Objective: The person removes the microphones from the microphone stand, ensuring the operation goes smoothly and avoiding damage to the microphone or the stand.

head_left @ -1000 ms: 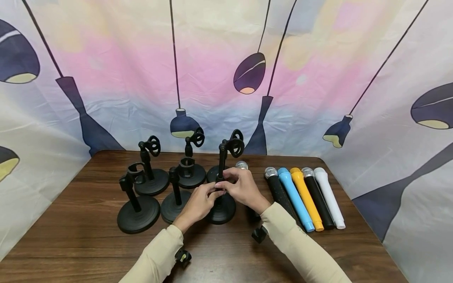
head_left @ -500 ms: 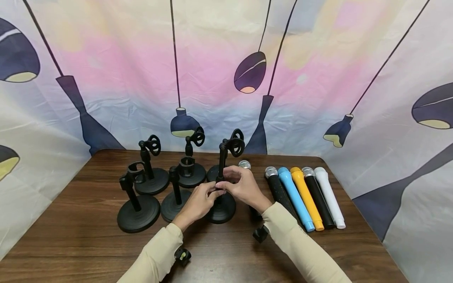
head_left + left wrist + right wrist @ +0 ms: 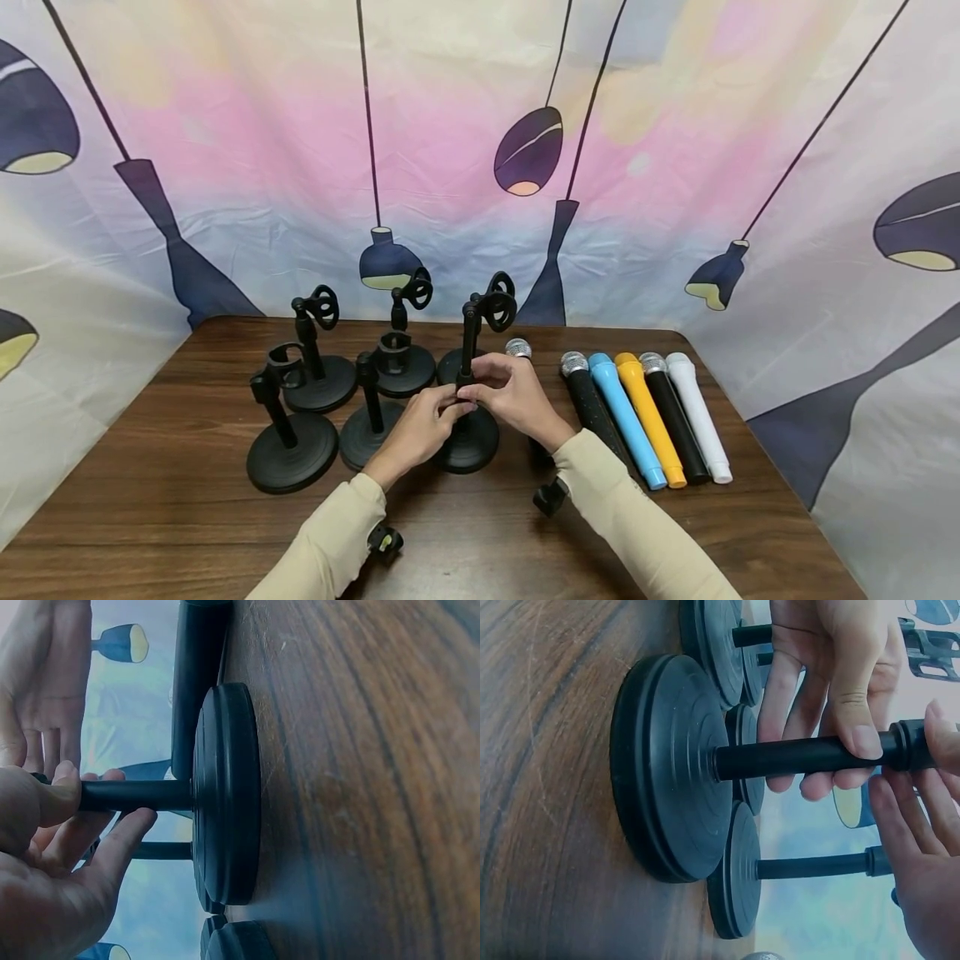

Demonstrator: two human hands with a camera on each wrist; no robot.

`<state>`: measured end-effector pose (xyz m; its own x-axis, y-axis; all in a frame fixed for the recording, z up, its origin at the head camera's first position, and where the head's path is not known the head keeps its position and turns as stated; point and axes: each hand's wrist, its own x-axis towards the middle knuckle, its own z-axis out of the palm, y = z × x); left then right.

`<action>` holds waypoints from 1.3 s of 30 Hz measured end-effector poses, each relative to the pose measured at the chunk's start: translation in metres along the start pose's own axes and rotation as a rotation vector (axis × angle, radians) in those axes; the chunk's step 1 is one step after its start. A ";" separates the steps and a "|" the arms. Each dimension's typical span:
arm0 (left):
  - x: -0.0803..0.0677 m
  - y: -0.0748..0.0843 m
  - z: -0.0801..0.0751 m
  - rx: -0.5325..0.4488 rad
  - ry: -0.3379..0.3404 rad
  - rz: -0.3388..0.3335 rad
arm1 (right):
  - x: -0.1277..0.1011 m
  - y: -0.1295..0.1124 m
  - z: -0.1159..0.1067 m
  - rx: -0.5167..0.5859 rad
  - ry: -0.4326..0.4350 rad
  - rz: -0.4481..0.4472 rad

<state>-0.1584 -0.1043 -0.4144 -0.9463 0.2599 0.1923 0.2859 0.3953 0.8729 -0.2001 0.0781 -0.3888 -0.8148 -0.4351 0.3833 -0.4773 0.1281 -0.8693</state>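
Observation:
Both hands are on the upright pole of a black desktop microphone stand [image 3: 468,443] in the front row. With thumb and fingers, my left hand [image 3: 422,433] grips the pole just below its collar, the fingers wrapping behind it in the right wrist view. Slightly higher, my right hand [image 3: 517,400] pinches the collar [image 3: 906,744]. Above the hands rises the stand's top with its ring-shaped microphone clip [image 3: 498,307]. The round base [image 3: 229,795] rests on the table. Just right of the stand lies a black microphone [image 3: 518,348] with a silver head, partly hidden by my right hand.
Several other black microphone stands [image 3: 292,452] stand to the left and behind. On the right, a row of microphones lies side by side: black, blue [image 3: 628,423], orange [image 3: 651,423], black and white [image 3: 699,421]. A printed cloth [image 3: 450,150] hangs behind the wooden table [image 3: 150,500].
Both hands stay at the same place on the stand, with hardly any visible movement. The microphone head beside the right hand shows slightly more than a second ago.

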 end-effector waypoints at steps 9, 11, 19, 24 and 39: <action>0.000 -0.002 0.000 0.006 0.004 0.018 | -0.001 0.004 0.001 0.041 0.018 0.020; 0.000 -0.002 0.000 0.003 0.003 0.019 | -0.002 0.003 0.001 0.045 0.018 0.017; 0.001 -0.001 -0.001 0.002 -0.001 0.018 | -0.002 0.007 0.001 0.080 0.011 0.037; 0.001 -0.002 -0.001 0.001 -0.007 0.029 | -0.003 0.007 0.000 0.051 0.022 0.039; 0.001 -0.003 -0.002 -0.003 -0.016 0.030 | -0.004 -0.002 0.000 0.065 0.026 0.066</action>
<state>-0.1604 -0.1070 -0.4158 -0.9346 0.2860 0.2115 0.3140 0.3839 0.8683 -0.1963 0.0800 -0.3886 -0.8524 -0.4042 0.3316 -0.4004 0.0968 -0.9112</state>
